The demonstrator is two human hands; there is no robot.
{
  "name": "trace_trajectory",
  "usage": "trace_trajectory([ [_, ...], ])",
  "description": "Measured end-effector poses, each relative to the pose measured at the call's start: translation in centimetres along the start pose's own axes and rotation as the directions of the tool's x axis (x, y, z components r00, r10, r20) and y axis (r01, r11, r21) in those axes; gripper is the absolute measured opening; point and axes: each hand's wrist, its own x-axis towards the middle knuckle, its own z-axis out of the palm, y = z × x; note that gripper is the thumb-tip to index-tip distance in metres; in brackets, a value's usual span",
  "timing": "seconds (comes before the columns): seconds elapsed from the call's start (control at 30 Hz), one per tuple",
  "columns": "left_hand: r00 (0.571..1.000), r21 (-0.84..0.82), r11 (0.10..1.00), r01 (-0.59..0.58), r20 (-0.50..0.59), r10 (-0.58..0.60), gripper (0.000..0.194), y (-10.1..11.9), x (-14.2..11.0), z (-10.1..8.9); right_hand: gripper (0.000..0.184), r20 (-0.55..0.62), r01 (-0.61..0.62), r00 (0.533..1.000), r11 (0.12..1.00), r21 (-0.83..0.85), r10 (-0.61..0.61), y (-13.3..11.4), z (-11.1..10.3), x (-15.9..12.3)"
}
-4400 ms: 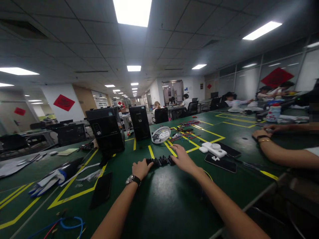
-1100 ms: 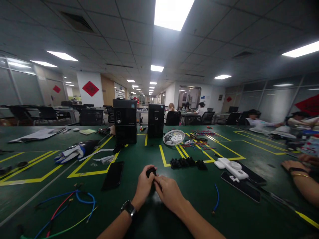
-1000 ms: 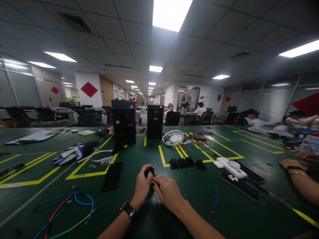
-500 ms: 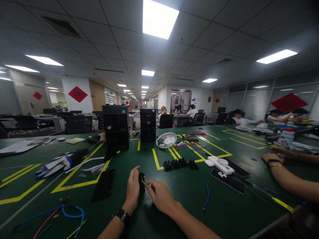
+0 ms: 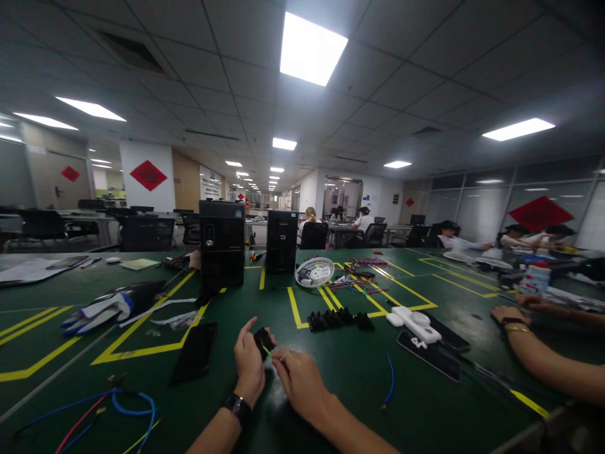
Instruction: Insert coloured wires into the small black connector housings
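I've got one small black block [image 5: 263, 341] just over the green table [image 5: 340, 413], near front centre, held in my left hand [image 5: 249, 367] with the fingers partly curled round it, while my right hand [image 5: 301, 382] pinches narrowly on one green wire [image 5: 267, 352] at the block; can't tell if it's seated. Counting outward: one short blue wire [image 5: 392, 378] right, one flat black slab [image 5: 195, 353] left, two phones [image 5: 433, 360] right, one white basket [image 5: 323, 272], two black computer towers [image 5: 222, 258], plus a row of black pieces [image 5: 331, 320] ahead, too packed to count.
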Motion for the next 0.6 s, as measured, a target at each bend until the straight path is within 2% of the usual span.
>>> trace_trajectory([
  [0.2, 0.999, 0.097, 0.995, -0.005, -0.046, 0.010, 0.038, -1.3, 0.9, -0.6, 0.026, -0.020, -0.041, 0.999, 0.997, -0.068, 0.040, -0.7, -1.4, 2.4],
  [0.27, 0.996, 0.031, 0.999, 0.029, -0.084, -0.027, 0.036, -0.9, 1.6, -0.9, 0.024, -0.007, -0.053, 0.999, 0.994, -0.094, 0.053, -0.4, -0.8, 1.7],
  [0.37, 0.971, -0.122, 0.991, 0.060, -0.222, -0.086, 0.035, 0.1, 2.7, -2.0, 0.020, 0.085, -0.038, 0.995, 0.991, -0.128, 0.049, 0.4, -0.1, -0.2],
  [0.43, 0.960, -0.148, 0.987, 0.058, -0.263, -0.096, 0.031, 0.6, 3.0, -2.6, 0.023, 0.038, -0.073, 0.996, 0.993, -0.092, 0.077, 0.6, -0.8, -0.4],
  [0.5, 0.979, -0.127, 0.985, 0.118, -0.152, -0.137, 0.025, 0.5, 2.6, -2.7, 0.026, -0.086, -0.118, 0.990, 0.993, -0.027, 0.115, 0.0, -2.0, 1.2],
  [0.53, 0.982, -0.102, 0.978, 0.181, -0.037, -0.185, 0.024, 0.2, 2.2, -2.5, 0.027, -0.129, -0.117, 0.985, 0.993, -0.003, 0.115, -0.7, -2.4, 2.6],
  [0.57, 0.970, -0.042, 0.972, 0.230, 0.088, -0.226, 0.023, -0.1, 1.8, -2.2, 0.027, -0.147, -0.099, 0.984, 0.995, 0.010, 0.100, -1.8, -2.4, 4.3],
  [0.6, 0.963, -0.017, 0.972, 0.235, 0.139, -0.231, 0.022, -0.5, 1.3, -1.7, 0.027, -0.139, -0.070, 0.988, 0.997, 0.008, 0.071, -3.0, -2.1, 6.0],
])
